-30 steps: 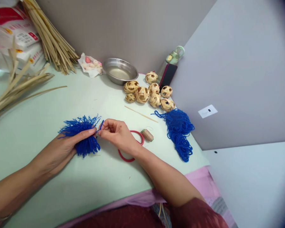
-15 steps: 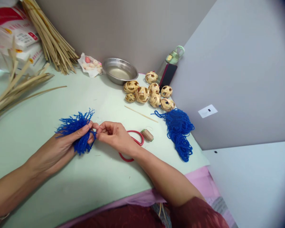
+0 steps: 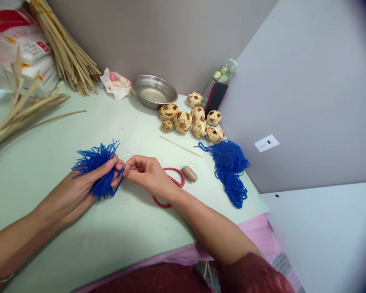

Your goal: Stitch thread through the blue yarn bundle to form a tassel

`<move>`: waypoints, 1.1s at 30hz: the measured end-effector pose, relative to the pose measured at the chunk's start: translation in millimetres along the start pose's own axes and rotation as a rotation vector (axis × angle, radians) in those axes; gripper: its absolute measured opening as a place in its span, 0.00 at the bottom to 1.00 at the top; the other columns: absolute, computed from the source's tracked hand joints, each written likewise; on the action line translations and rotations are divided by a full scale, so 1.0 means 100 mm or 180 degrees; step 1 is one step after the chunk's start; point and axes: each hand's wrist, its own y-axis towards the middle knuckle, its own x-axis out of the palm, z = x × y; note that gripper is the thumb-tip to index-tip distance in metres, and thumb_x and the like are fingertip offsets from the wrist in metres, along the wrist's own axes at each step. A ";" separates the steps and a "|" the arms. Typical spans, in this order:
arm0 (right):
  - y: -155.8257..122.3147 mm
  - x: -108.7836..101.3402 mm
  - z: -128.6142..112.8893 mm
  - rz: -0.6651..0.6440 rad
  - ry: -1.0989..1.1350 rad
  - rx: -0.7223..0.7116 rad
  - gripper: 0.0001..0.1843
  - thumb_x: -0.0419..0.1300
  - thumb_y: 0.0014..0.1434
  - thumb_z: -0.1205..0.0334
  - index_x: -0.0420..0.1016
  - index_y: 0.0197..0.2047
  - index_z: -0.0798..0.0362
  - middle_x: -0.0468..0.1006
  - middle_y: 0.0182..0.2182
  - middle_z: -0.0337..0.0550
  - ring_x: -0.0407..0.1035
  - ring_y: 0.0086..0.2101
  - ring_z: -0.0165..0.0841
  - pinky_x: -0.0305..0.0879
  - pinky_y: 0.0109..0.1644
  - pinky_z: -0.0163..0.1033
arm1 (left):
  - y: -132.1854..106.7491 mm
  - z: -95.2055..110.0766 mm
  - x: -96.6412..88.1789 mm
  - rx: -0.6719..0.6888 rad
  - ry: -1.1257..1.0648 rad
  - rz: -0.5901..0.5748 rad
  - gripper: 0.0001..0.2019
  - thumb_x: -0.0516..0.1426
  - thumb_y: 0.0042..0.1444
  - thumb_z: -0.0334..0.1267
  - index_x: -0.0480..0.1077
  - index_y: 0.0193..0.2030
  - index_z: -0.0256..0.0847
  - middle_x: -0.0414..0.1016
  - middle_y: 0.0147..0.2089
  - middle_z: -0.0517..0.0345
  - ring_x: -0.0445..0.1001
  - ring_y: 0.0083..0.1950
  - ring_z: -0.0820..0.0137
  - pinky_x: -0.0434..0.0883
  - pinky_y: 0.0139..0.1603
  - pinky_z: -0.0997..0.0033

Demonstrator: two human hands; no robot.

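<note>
The step in hand looks like working a thin blue strand point(image 3: 118, 186) at a frayed blue yarn bundle point(image 3: 93, 162); continuing seems to call for a steady hold. The left hand point(image 3: 79, 186) grips the bundle between thumb and fingers; the right hand point(image 3: 149, 174), just beside it, pinches the strand.

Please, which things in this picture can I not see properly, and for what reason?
All in the head view:
Blue yarn bundle: its middle is hidden by the left hand.
Blue strand: too thin to tell whether it is knotted; the right hand covers part.
Red loop: partly behind the right hand.
Bottle: partly behind the phone.
Printed packs: cut off by the left edge.
Wall card: marks too small to read.
</note>
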 end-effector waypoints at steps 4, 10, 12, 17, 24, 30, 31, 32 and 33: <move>0.02 0.00 0.05 -0.0146 0.0172 0.0027 0.15 0.76 0.59 0.56 0.74 0.34 0.50 0.85 0.33 0.41 0.79 0.37 0.35 0.74 0.49 0.41 | 0.00 0.00 0.00 -0.0041 -0.0219 0.0136 0.21 0.84 0.39 0.46 0.89 0.39 0.42 0.89 0.39 0.55 0.81 0.33 0.71 0.84 0.35 0.79; 0.02 -0.02 0.01 -0.0066 0.0128 -0.0202 0.11 0.74 0.57 0.60 0.75 0.35 0.51 0.82 0.30 0.37 0.73 0.32 0.31 0.70 0.41 0.37 | 0.03 -0.06 -0.02 -0.0004 -0.0083 0.0361 0.19 0.81 0.46 0.47 0.91 0.44 0.45 0.93 0.45 0.54 0.84 0.36 0.68 0.84 0.38 0.78; 0.02 -0.02 -0.02 -0.0009 0.0116 -0.0280 0.09 0.72 0.57 0.61 0.76 0.35 0.51 0.80 0.28 0.36 0.72 0.31 0.30 0.70 0.40 0.36 | 0.03 -0.07 -0.03 0.0043 -0.0014 0.0442 0.16 0.82 0.41 0.44 0.90 0.38 0.45 0.92 0.39 0.57 0.83 0.34 0.69 0.84 0.38 0.78; 0.02 -0.01 -0.05 0.0233 0.0101 -0.0267 0.06 0.69 0.56 0.64 0.77 0.35 0.52 0.77 0.28 0.33 0.69 0.29 0.28 0.67 0.38 0.35 | 0.03 -0.07 -0.07 -0.0082 0.0363 0.0389 0.14 0.81 0.29 0.36 0.88 0.26 0.43 0.90 0.31 0.57 0.83 0.33 0.67 0.83 0.36 0.76; 0.01 0.00 -0.05 0.0227 0.0092 -0.0225 0.05 0.68 0.56 0.64 0.76 0.35 0.51 0.74 0.27 0.32 0.67 0.29 0.28 0.65 0.37 0.35 | 0.07 -0.08 -0.04 -0.0212 0.0005 0.0588 0.18 0.82 0.31 0.41 0.90 0.33 0.45 0.93 0.38 0.57 0.86 0.39 0.67 0.84 0.42 0.76; -0.01 0.01 -0.06 0.0383 -0.0003 -0.0238 0.16 0.76 0.54 0.58 0.75 0.40 0.51 0.75 0.31 0.33 0.68 0.31 0.29 0.66 0.37 0.36 | 0.09 -0.11 -0.06 -0.0028 -0.0073 0.0638 0.20 0.83 0.30 0.42 0.89 0.33 0.46 0.92 0.36 0.61 0.85 0.38 0.69 0.83 0.40 0.79; -0.01 0.01 -0.06 0.0379 -0.0009 -0.0261 0.19 0.78 0.53 0.57 0.75 0.41 0.50 0.76 0.32 0.33 0.69 0.31 0.29 0.66 0.37 0.36 | 0.09 -0.12 -0.07 -0.0019 -0.0036 0.0603 0.20 0.83 0.30 0.42 0.89 0.33 0.46 0.92 0.37 0.60 0.85 0.38 0.67 0.83 0.41 0.77; -0.02 0.02 -0.07 0.0357 -0.0031 -0.0279 0.22 0.80 0.52 0.55 0.75 0.42 0.50 0.77 0.33 0.34 0.69 0.31 0.29 0.66 0.37 0.36 | 0.09 -0.13 -0.08 -0.0018 0.0016 0.0565 0.20 0.83 0.29 0.42 0.89 0.33 0.46 0.92 0.37 0.59 0.85 0.39 0.65 0.84 0.41 0.75; -0.03 0.03 -0.07 0.0335 -0.0078 -0.0296 0.23 0.81 0.52 0.54 0.75 0.43 0.50 0.77 0.33 0.34 0.69 0.31 0.29 0.66 0.37 0.36 | 0.09 -0.13 -0.08 -0.0018 0.0081 0.0524 0.19 0.83 0.30 0.42 0.89 0.32 0.46 0.92 0.38 0.58 0.86 0.40 0.63 0.84 0.42 0.72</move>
